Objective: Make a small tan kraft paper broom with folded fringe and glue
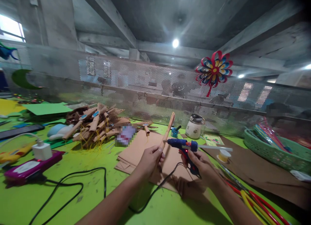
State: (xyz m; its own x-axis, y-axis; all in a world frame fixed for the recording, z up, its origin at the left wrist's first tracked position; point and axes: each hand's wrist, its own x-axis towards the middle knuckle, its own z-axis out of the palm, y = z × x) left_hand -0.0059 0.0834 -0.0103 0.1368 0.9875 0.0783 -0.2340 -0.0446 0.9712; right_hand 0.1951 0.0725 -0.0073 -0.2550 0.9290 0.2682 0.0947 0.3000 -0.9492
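My left hand [152, 161] is closed around the lower part of a narrow brown paper strip [169, 126], which stands tilted up in front of me. In my right hand [198, 161] is a blue glue gun [182, 144] with a small red light lit. Its nozzle points left and meets or nearly meets the strip's edge just above my left fingers. A clear glue stick [216, 148] juts from the gun's back. Below both hands lie stacked sheets of brown paper [138, 147].
Left are a pile of rolled-paper pieces [97, 124] with yellow strings and a purple power strip [34, 166] with black cable. Behind stand a white jar [194, 127] and mesh screen [145, 85]. Right are a green basket [267, 147], a tape spool [224, 156] and scissors [252, 199].
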